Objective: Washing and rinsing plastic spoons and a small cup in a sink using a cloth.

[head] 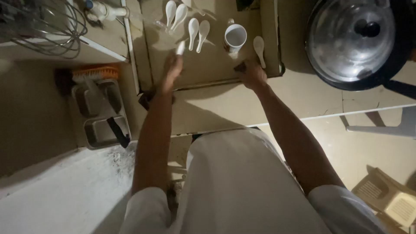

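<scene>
Five white spoons (193,27) lie near the bench's (208,108) far edge beside a white mug (235,38). Left hand (172,69) pinches another spoon (180,47), apparently placing it; right hand (251,74) rests, grip unclear.

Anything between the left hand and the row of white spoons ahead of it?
Nothing visible. The left hand holds a white ceramic soup spoon upright, and only bare tan board lies between it and the row of white spoons. The white mug stands off to the right, nearer the right hand.
</scene>
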